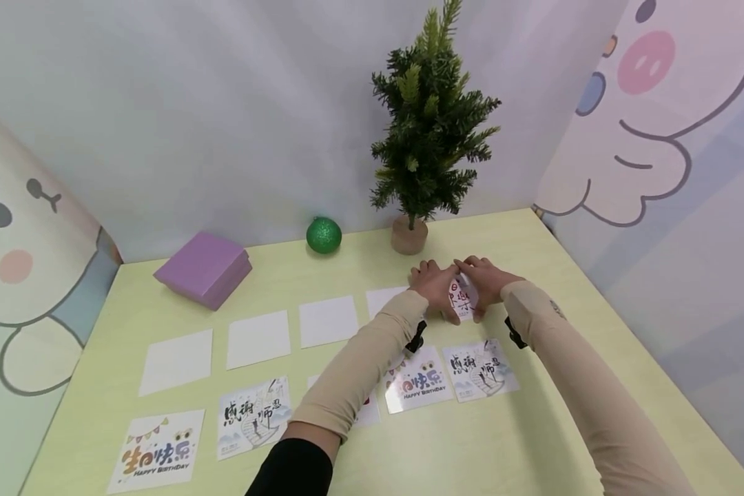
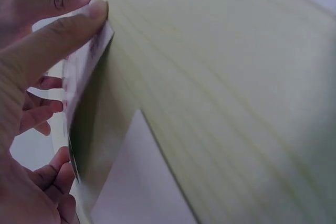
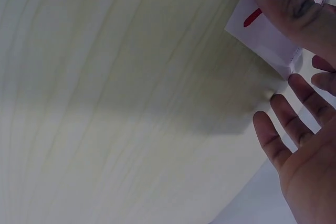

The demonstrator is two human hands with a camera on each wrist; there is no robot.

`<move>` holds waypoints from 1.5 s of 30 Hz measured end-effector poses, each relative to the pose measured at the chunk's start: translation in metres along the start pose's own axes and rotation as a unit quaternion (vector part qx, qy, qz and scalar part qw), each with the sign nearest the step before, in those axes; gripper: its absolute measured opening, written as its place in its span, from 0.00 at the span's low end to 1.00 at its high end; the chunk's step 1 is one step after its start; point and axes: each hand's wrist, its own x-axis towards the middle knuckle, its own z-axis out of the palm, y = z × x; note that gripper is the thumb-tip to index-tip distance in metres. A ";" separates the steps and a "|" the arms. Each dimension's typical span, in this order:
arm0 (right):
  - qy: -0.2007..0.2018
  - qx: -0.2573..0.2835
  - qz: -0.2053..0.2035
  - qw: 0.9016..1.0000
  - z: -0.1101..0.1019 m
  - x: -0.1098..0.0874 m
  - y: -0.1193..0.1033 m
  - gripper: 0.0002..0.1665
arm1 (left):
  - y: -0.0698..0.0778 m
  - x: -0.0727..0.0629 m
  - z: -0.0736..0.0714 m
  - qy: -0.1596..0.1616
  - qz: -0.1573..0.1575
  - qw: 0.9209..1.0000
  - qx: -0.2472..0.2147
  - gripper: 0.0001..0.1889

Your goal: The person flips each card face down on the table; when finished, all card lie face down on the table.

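Observation:
A square card with red handwriting-style characters (image 1: pixel 461 300) is lifted between both hands, tilted above the table's right half. My left hand (image 1: pixel 435 286) pinches its left side, thumb on the printed face, fingers behind the edge. Opposite it, my right hand (image 1: pixel 486 281) grips the right side the same way, its thumb (image 3: pixel 286 11) across the red print. The two thumb tips lie close together at one edge of the card in the left wrist view. Nearest below the hands are a Happy Birthday card (image 1: pixel 420 386) and a calligraphy card with a grey drawing (image 1: pixel 483 372).
Several blank white cards (image 1: pixel 259 339) form a row, with printed cards (image 1: pixel 158 451) in front. The left forearm hides part of one card (image 1: pixel 370 414). Behind stand a purple box (image 1: pixel 201 269), a green glitter ball (image 1: pixel 324 235) and a small fir tree (image 1: pixel 424 131) by the wall.

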 end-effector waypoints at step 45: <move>0.070 0.229 -0.060 0.969 -0.019 -0.048 -0.010 0.75 | -0.009 -0.015 -0.018 0.101 0.091 0.968 -0.209 0.45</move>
